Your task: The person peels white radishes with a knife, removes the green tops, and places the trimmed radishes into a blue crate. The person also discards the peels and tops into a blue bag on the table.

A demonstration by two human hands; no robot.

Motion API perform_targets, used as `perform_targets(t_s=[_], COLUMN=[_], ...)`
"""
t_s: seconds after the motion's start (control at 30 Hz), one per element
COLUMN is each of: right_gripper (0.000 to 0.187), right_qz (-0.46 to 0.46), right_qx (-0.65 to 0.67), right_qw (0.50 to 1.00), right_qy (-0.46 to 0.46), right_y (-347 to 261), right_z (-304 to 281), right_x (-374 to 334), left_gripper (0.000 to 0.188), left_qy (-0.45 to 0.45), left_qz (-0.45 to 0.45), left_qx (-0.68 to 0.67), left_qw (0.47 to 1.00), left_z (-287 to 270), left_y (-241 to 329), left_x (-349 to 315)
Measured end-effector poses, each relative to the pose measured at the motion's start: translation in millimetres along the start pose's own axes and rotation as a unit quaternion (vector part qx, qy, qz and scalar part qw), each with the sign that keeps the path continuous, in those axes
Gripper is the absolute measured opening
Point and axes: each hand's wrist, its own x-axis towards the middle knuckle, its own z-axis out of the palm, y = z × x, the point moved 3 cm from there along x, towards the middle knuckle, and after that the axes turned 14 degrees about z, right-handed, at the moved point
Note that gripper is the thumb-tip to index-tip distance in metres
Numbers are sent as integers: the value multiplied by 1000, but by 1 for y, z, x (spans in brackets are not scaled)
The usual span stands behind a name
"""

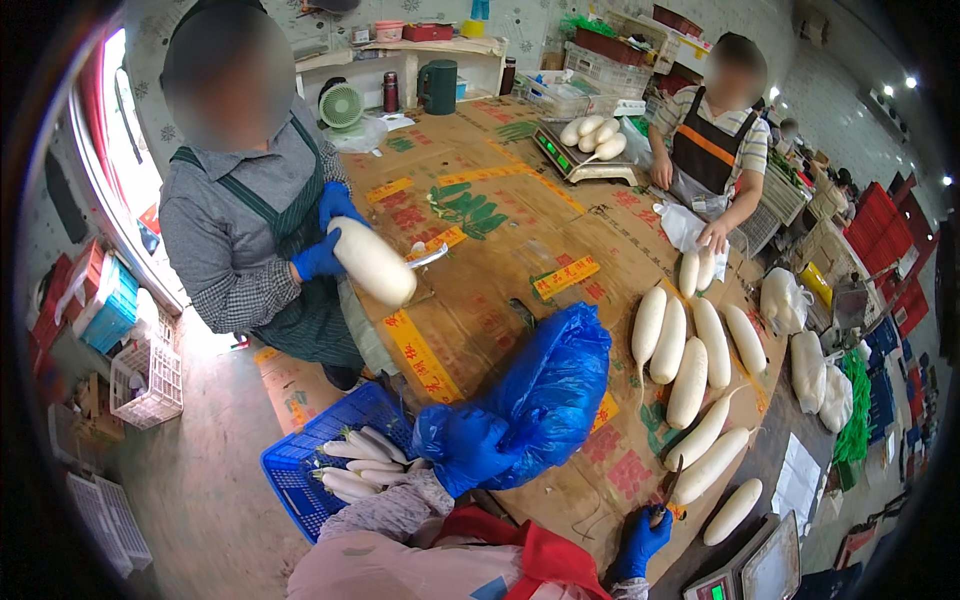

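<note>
Right hand (643,543): closed around knife (671,484).
Left hand (468,443): against blue bag (562,380); cannot tell finger opening.
Cardboard (482,285): red-green print; yellow tape (421,355), red lettering.

Can see a green fan (341,105) and red flask (390,93) at eleven o'clock, a green jug (438,88) near twelve, red crates (878,235) toward three, and a white crate (150,400) near nine.

Near five o'clock, the right hand (642,545) partly hides the knife (672,484); the lower edge crops a scale (772,568). Blurred heads (228,75) show near half past ten and half past one.
</note>
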Motion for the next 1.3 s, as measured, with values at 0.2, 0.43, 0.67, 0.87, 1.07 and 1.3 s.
perform_targets(t_s=[0.2,0.43,0.67,0.87,1.07,1.3], right_gripper=[3,8,10,8,11,10], right_qz=[-41,2,-22,-30,-15,-17], right_qx=[-58,-9,-40,-30,-14,-10], right_qw=[997,1000,999,999,1000,1000], right_qy=[16,-8,-1,3,-1,9], right_y=[18,19,45,33,12,11], right_z=[-8,-6,-13,-9,-2,-2], right_x=[10,9,22,17,7,6], left_gripper=[33,31,31,32,31,32], left_qy=[-14,-26,-11,-16,-24,-25], left_qz=[-2,-1,-1,-1,12,11], left_qx=[7,20,25,14,50,54], left_qw=[1000,999,1000,1000,998,998], left_z=[2,0,2,6,2,5], left_y=[-1,0,1,-3,0,-1], left_x=[-2,-3,-3,-8,-6,-9])
